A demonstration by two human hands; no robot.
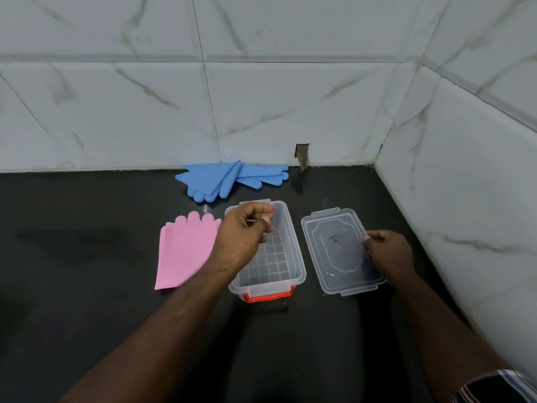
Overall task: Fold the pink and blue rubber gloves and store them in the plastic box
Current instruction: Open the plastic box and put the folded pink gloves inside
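With the plastic box (286, 258) sitting open and empty, I'd grab the pink gloves (186, 251) lying flat just left of it first, leave the blue gloves (232, 179) behind it, park the lid (334, 257) the right hand (390, 253) pinches to its right, and uncurl the empty left hand (244, 231) over it.

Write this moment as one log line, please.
left hand: over open box | right hand: holds lid | gloves: unfolded on counter
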